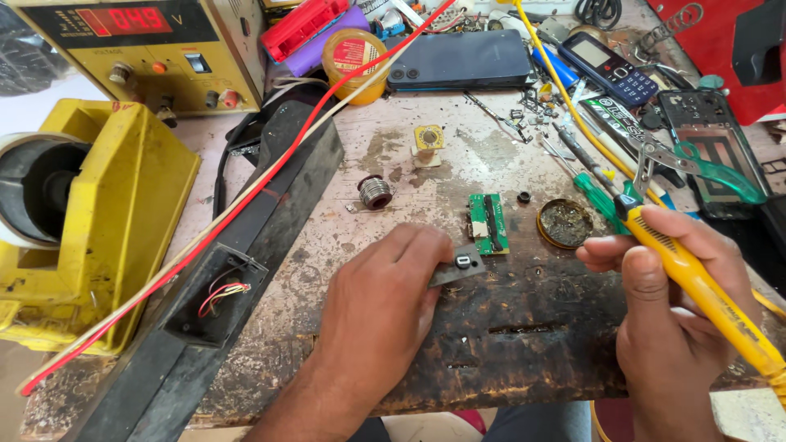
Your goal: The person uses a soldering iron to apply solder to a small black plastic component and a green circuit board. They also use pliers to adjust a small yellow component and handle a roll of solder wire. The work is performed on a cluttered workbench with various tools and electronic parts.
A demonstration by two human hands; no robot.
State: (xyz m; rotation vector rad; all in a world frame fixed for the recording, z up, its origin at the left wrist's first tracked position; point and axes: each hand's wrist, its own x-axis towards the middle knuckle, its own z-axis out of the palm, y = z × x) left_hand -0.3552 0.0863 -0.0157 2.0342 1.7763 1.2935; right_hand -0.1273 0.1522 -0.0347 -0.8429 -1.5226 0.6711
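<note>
The left hand (381,307) rests palm down on the worn wooden surface (508,327), its fingertips pinning one end of a small grey metal strip (457,268) that carries a tiny dark button-like part on top. The strip lies nearly flat, its long axis running from the left fingertips out toward the right and slightly up, so its free end points at the right hand (667,303). The right hand is wrapped in a closed grip around a yellow soldering iron (696,282), held like a pen; the iron's long axis slants from the lower right, where its cord end leaves the view, up and left to the dark collar near its tip. That tip end sits to the right of the strip and a little above it, near but clearly apart, with bare surface between. Just above the strip lies a small green circuit board (488,223), and to the right of the strip, close under the iron's tip end, a round tin of dark flux (564,223). A small solder spool (374,192) sits up and to the left of the strip.
</note>
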